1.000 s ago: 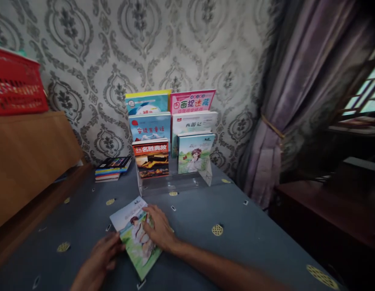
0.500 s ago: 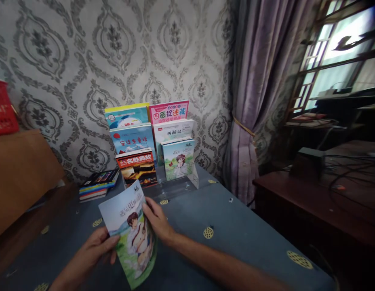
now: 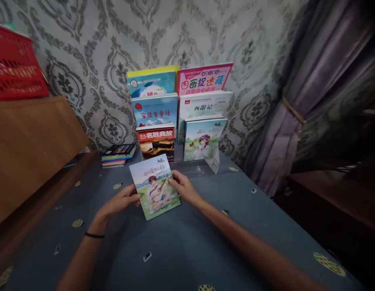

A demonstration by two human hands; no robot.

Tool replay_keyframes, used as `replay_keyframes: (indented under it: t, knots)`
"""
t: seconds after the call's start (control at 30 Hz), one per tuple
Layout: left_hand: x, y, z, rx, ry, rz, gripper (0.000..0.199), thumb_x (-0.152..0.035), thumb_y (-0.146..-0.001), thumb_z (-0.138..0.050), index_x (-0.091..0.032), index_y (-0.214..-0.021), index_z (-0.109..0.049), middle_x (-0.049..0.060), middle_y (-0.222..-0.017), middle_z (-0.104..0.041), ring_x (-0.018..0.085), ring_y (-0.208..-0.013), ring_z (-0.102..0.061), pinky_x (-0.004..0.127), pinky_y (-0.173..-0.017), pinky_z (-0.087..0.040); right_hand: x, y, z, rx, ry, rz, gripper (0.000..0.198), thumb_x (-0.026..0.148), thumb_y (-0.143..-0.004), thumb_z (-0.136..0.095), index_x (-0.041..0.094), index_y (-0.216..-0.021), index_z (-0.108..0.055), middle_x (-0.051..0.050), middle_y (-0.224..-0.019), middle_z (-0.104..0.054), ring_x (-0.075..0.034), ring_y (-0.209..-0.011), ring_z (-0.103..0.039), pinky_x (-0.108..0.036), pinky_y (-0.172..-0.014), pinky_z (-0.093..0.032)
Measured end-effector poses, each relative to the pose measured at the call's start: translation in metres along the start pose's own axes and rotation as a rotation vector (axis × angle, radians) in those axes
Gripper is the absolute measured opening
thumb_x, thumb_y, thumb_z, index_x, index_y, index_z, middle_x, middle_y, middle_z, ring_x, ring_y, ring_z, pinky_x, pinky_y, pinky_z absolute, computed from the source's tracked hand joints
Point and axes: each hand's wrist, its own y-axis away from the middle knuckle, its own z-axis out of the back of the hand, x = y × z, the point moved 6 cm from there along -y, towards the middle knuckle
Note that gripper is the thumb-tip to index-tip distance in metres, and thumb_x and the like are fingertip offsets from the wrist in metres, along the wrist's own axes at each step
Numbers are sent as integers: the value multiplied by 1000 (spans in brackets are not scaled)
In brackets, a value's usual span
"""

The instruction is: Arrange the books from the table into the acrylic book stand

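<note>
Left hand (image 3: pixel 122 198): you're clamping the book (image 3: pixel 155 190) at nine o'clock.
Right hand (image 3: pixel 183 186): you're pinching its three o'clock edge.

Book (image 3: pixel 154 190) before rack (image 3: pixel 215 162), book pile (image 3: pixel 118 155) left, curtain (image 3: pixel 281 141) right

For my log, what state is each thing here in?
Blue-green illustrated paperback book: closed, tilted, held between left hand and right hand.
Clear plastic tiered rack: standing, holding multicoloured books.
Small multicoloured book stack: lying flat.
Purple fabric curtain: tied back.
Red plastic basket: resting on brown furniture.
</note>
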Motion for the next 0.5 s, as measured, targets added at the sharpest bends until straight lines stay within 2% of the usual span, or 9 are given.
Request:
replay_keyframes:
  t: [0.17, 0.23, 0.33, 0.4, 0.5]
  knots:
    - [-22, -8, 9, -83, 2, 20, 30, -35, -70, -78, -16, -91, -69, 2, -77, -66, 15, -64, -57, 25, -60, -48, 4, -19, 12, 17, 155, 47, 24, 41, -85, -59, 18, -90, -65, -3, -84, -68, -19, -79, -61, -31, -73, -48]
    - [-30, -14, 12, -95, 7, 39, 28, -31, -66, -79, -17, -89, -69, 2, -73, -66, 15, -62, -58, 24, -56, -47, 5, -24, 15, 15, 176, 37, 23, 40, -84, -59, 18, -87, -63, -3, -82, -68, -19, -79, -61, -31, -71, -49]
    - [-34, -26, 18, -108, -1, 65, 30, -28, -65, -78, -17, -91, -68, 2, -69, -67, 16, -60, -61, 23, -53, -47, 7, -29, 19, 1, 172, -4, 21, 41, -82, -59, 20, -84, -60, -2, -79, -65, -18, -74, -60, -28, -61, -48]
    - [-36, -36, 22, -141, -34, 28, 30, -28, -66, -76, -16, -91, -68, 2, -68, -68, 16, -60, -62, 24, -53, -49, 10, -31, 22, -17, 168, -3, 20, 41, -82, -58, 21, -85, -59, -1, -79, -64, -18, -72, -59, -26, -57, -48]
    - [-40, -52, 30, -266, -127, -72, 26, -27, -68, -71, -16, -92, -67, 1, -70, -68, 17, -60, -63, 25, -55, -50, 19, -34, 28, -84, 224, 60, 16, 37, -84, -56, 21, -85, -58, -1, -79, -62, -18, -73, -60, -29, -62, -51]
